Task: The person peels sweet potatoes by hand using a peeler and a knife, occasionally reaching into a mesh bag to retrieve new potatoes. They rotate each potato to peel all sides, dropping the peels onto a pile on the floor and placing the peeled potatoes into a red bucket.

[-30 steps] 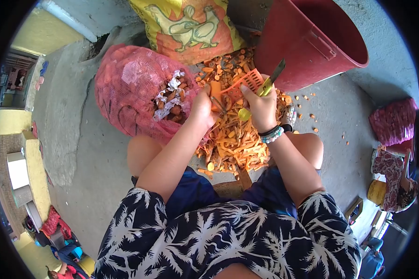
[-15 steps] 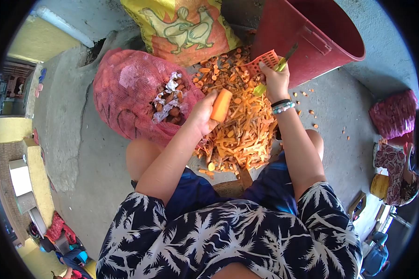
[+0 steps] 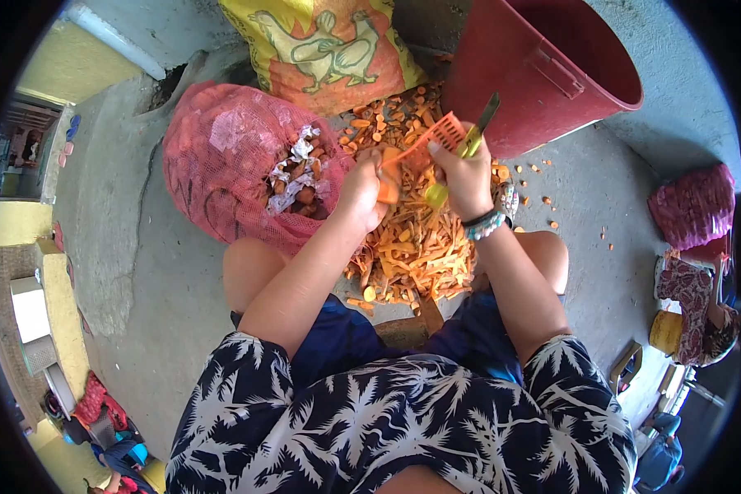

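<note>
My left hand (image 3: 361, 193) is wrapped round a peeled orange carrot piece (image 3: 389, 174), slightly blurred. Close on its right, my right hand (image 3: 467, 174) grips a yellow-green-handled knife (image 3: 487, 114), its blade pointing up, together with an orange slotted tool (image 3: 443, 136). The slotted tool reaches over to the carrot and overlaps its upper end; whether they touch is hard to tell. Below both hands lies a heap of orange peelings (image 3: 424, 259) on the floor. Small cut carrot ends (image 3: 379, 123) are scattered above the hands.
A red mesh sack (image 3: 222, 165) with brownish pieces and paper in its mouth stands at the left. Beyond are a yellow printed sack (image 3: 329, 53) and a large red bin (image 3: 519, 82). A purple sack (image 3: 696, 206) lies at the right. Other people are partly visible at both lower edges.
My right hand has moved left and down, bringing the slotted tool from beside the bin to the carrot. My left hand has shifted slightly, and the carrot is turned and partly covered.
</note>
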The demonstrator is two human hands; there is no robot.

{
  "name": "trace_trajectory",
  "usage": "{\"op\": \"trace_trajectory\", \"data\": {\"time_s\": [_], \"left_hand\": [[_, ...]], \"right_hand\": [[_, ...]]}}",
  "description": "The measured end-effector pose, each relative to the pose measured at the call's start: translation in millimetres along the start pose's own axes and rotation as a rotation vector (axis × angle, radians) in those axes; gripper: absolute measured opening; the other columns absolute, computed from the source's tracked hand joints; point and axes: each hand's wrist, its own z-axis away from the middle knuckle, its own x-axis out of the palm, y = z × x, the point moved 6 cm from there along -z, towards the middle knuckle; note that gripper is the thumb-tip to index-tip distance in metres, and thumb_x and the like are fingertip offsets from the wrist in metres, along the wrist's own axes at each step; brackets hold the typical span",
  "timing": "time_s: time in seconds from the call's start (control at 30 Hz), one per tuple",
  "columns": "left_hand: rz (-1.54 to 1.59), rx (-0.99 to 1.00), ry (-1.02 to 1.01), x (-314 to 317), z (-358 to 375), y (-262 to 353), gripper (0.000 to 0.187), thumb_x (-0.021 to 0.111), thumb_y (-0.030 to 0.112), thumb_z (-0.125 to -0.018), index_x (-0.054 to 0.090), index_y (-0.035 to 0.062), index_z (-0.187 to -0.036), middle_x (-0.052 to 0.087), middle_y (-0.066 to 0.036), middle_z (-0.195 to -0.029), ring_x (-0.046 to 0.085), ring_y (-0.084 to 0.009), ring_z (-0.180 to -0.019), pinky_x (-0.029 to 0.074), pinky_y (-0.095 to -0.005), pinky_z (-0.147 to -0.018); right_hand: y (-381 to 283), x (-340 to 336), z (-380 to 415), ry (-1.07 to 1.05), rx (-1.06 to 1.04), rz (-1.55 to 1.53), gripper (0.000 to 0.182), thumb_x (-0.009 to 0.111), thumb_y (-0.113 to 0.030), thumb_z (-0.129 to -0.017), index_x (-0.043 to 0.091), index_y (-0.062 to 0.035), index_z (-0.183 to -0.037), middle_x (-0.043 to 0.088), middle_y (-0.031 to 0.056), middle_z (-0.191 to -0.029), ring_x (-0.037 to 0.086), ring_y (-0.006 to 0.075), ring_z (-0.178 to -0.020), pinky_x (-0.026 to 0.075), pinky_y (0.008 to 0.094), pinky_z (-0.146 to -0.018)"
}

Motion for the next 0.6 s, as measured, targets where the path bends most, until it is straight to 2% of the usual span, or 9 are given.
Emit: {"op": "trace_trajectory", "data": {"time_s": [0.03, 0.1, 0.2, 0.23, 0.3, 0.4, 0.43, 0.53, 0.6], "left_hand": [[-0.075, -0.088, -0.011, 5, 9, 0, 0.028, 0.034, 0.029, -0.095, 0.048, 0.0094, -0.109, 0.055, -0.004, -0.092, 0.055, -0.0145, -0.079, 0.047, -0.032, -0.067], [-0.175, -0.224, -0.112, 6, 20, -3, 0.031, 0.035, 0.03, -0.095, 0.047, 0.0074, -0.113, 0.055, -0.005, -0.094, 0.056, -0.0155, -0.081, 0.049, -0.0323, -0.067], [-0.057, -0.286, -0.092, -7, 12, -3, 0.033, 0.036, 0.032, -0.095, 0.047, 0.0062, -0.112, 0.055, -0.006, -0.092, 0.056, -0.0155, -0.078, 0.049, -0.0325, -0.064], [-0.034, -0.15, 0.004, -4, 14, 7, 0.034, 0.037, 0.033, -0.095, 0.047, 0.0051, -0.111, 0.055, -0.006, -0.088, 0.055, -0.0157, -0.077, 0.048, -0.0321, -0.064], [0.066, -0.126, 0.022, -9, 2, 7, 0.034, 0.037, 0.034, -0.094, 0.048, 0.0055, -0.11, 0.054, -0.006, -0.087, 0.054, -0.0156, -0.075, 0.047, -0.0315, -0.065], [0.141, -0.077, 0.024, -21, -20, -5, 0.033, 0.036, 0.035, -0.094, 0.052, 0.0077, -0.106, 0.054, -0.005, -0.084, 0.051, -0.0152, -0.07, 0.045, -0.0309, -0.066], [0.102, -0.095, 0.098, -23, -17, -7, 0.033, 0.035, 0.034, -0.094, 0.053, 0.0086, -0.103, 0.055, -0.004, -0.083, 0.05, -0.015, -0.068, 0.044, -0.0313, -0.067], [0.035, -0.093, 0.188, -17, -7, -7, 0.032, 0.034, 0.032, -0.094, 0.056, 0.0103, -0.099, 0.056, -0.002, -0.082, 0.051, -0.0141, -0.07, 0.043, -0.031, -0.067], [0.014, -0.09, 0.133, -11, -4, -7, 0.031, 0.036, 0.032, -0.094, 0.057, 0.0095, -0.098, 0.058, -0.002, -0.086, 0.055, -0.0137, -0.074, 0.043, -0.0297, -0.068]], "right_hand": [[0, -4, -11, 0.01, 0.042, 0.011, 0.033, 0.062, 0.004, -0.077, 0.049, -0.0028, -0.107, 0.061, 0.006, -0.088, 0.056, 0.0079, -0.061, 0.047, 0.0214, -0.049], [6, -26, -45, 0.11, -0.044, 0.007, 0.03, 0.062, 0.003, -0.076, 0.048, -0.0021, -0.102, 0.061, 0.0067, -0.085, 0.053, 0.0072, -0.053, 0.042, 0.0196, -0.041], [9, -35, -51, 0.15, -0.047, -0.056, 0.027, 0.063, 0.001, -0.076, 0.048, -0.0027, -0.098, 0.059, 0.0049, -0.08, 0.052, 0.0076, -0.051, 0.041, 0.0198, -0.04], [-2, -23, -36, 0.148, -0.02, 0.003, 0.027, 0.063, 0.001, -0.076, 0.048, -0.0029, -0.098, 0.058, 0.0043, -0.078, 0.051, 0.0074, -0.051, 0.041, 0.0199, -0.04], [-3, -5, -10, 0.114, -0.032, 0.042, 0.027, 0.063, 0.0, -0.076, 0.047, -0.0033, -0.098, 0.057, 0.0039, -0.077, 0.051, 0.0075, -0.05, 0.041, 0.0201, -0.04], [7, 7, 20, 0.115, 0.014, -0.123, 0.032, 0.062, 0.003, -0.077, 0.048, -0.0021, -0.105, 0.06, 0.0041, -0.086, 0.057, 0.0086, -0.066, 0.047, 0.0209, -0.055], [10, 9, 23, 0.132, -0.013, -0.194, 0.033, 0.06, 0.005, -0.077, 0.048, -0.0019, -0.107, 0.06, 0.0044, -0.091, 0.058, 0.0101, -0.076, 0.048, 0.0222, -0.065], [7, 10, 28, 0.125, 0.012, -0.166, 0.032, 0.059, 0.006, -0.078, 0.048, -0.0021, -0.107, 0.06, 0.0047, -0.092, 0.058, 0.0113, -0.081, 0.048, 0.0237, -0.071], [10, 9, 23, 0.096, 0.018, -0.156, 0.032, 0.06, 0.005, -0.078, 0.048, -0.0024, -0.107, 0.06, 0.0051, -0.091, 0.059, 0.011, -0.078, 0.049, 0.023, -0.067]]}}
